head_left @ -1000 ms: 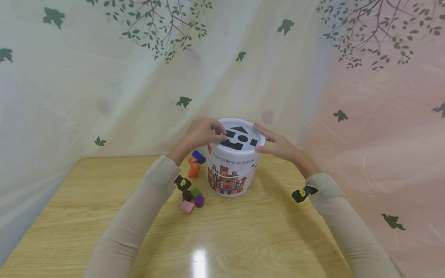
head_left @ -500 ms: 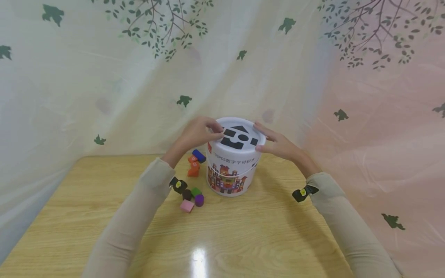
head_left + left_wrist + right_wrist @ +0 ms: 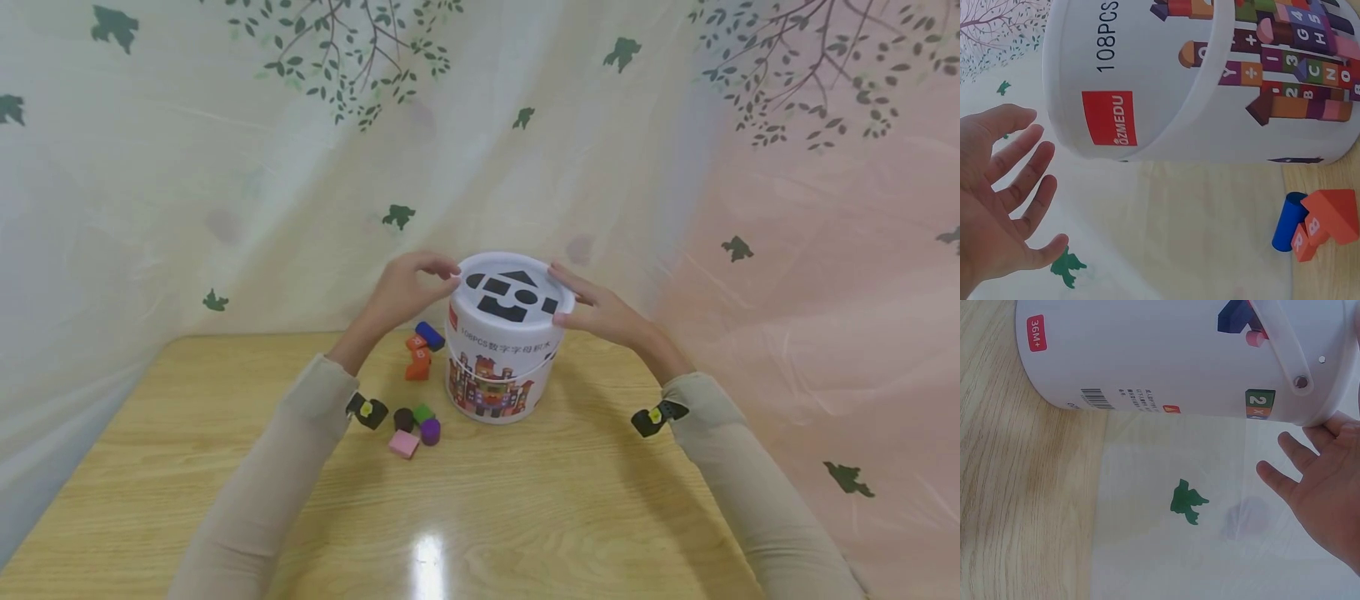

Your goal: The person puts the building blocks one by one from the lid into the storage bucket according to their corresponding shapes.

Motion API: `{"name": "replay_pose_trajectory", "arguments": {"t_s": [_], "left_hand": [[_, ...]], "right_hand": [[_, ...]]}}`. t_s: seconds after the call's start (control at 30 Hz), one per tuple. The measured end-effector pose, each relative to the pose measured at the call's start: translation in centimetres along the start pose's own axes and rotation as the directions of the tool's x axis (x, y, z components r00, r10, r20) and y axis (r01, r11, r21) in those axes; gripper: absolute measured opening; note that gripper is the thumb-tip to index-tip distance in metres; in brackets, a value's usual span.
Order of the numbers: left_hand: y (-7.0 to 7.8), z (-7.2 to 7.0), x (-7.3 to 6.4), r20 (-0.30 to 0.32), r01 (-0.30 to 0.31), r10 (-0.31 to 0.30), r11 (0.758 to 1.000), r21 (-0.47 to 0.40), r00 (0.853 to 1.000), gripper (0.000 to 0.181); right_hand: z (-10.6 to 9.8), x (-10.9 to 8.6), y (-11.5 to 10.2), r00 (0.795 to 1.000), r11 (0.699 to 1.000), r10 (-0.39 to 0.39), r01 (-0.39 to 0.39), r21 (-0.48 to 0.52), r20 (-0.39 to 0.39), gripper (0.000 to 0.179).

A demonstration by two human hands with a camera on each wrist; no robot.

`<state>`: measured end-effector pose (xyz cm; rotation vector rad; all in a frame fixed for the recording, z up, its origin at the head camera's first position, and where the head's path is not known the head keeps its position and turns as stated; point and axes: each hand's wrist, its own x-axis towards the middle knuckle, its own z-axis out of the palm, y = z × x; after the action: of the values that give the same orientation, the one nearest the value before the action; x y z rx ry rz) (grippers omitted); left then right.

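- Currently, the white bucket (image 3: 498, 358) stands upright on the desk (image 3: 562, 500), close to the far edge, with its lid (image 3: 544, 288) on top.
- Black shapes mark the lid, among them a triangle, a circle and an arch.
- The left hand (image 3: 403, 290) is raised at the lid's left side; its grip holds nothing, the thumb and fingers apart and loosely bent, and the left wrist view shows a gap between them and the bucket.
- The right hand (image 3: 600, 312) touches the lid's right rim; its grip is spread, thumb towards the near edge of the desk and fingers towards the far edge, with the rim between.
- A thin handle (image 3: 1280, 344) hangs on the bucket, and a red label (image 3: 1109, 118) reading OZMEDU sits below the rim.
- By the desk's far edge, on the bucket's left, a blue block (image 3: 430, 336) lies right beside some orange blocks (image 3: 418, 364), which bear the letters R and B.
- Further towards the near edge, a dark block (image 3: 404, 419), a green block (image 3: 423, 413), a purple block (image 3: 431, 431) and a pink block (image 3: 404, 444) form a small cluster.
- Behind the desk hangs a pale cloth (image 3: 300, 208) with green leaf prints.
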<state>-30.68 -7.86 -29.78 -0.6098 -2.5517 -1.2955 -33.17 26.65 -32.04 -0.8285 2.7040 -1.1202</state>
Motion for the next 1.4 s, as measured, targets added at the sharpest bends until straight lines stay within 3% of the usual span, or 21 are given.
{"name": "replay_pose_trajectory", "arguments": {"t_s": [0.17,0.33,0.57,0.73,0.87,1.07,1.2,1.4], "left_hand": [[-1.4,-0.4,-0.7,-0.049,-0.015,0.013,0.999,-0.034,0.999,0.031],[-3.1,-0.5,-1.5,-0.042,0.011,-0.013,0.999,-0.043,0.999,0.032],[-6.0,0.2,-2.8,0.061,0.069,-0.070,0.997,0.019,0.996,0.034],[-7.7,1.3,-3.9,0.121,-0.017,0.009,0.998,0.066,0.993,0.027],[-8.7,2.1,-4.9,0.182,-0.075,0.053,0.990,0.116,0.982,0.024],[-10.1,2.5,-6.5,0.265,-0.106,0.077,0.990,0.096,0.961,0.027],[-10.8,2.2,-7.4,0.307,-0.089,0.066,0.994,0.061,0.949,0.034],[-11.9,1.5,-8.6,0.359,-0.085,0.049,0.993,0.084,0.932,0.033]], "right_hand": [[0.0,0.0,0.0,1.000,1.000,0.001,-0.001,0.002,-0.004,0.083],[0.1,0.0,0.0,1.000,1.000,0.007,-0.007,0.000,-0.001,0.083],[0.0,-0.1,-0.2,1.000,1.000,0.006,-0.006,-0.003,0.000,0.084],[0.1,-0.1,-0.2,1.000,1.000,0.006,-0.006,0.000,-0.001,0.084],[0.1,-0.1,-0.2,1.000,1.000,0.005,-0.005,0.000,-0.002,0.084],[0.1,0.0,-0.1,1.000,1.000,-0.005,0.005,0.003,0.008,0.085],[0.1,-0.1,-0.1,1.000,1.000,-0.005,0.005,0.002,0.007,0.084],[0.0,-0.1,-0.3,1.000,1.000,0.001,-0.001,-0.008,0.009,0.085]]}}
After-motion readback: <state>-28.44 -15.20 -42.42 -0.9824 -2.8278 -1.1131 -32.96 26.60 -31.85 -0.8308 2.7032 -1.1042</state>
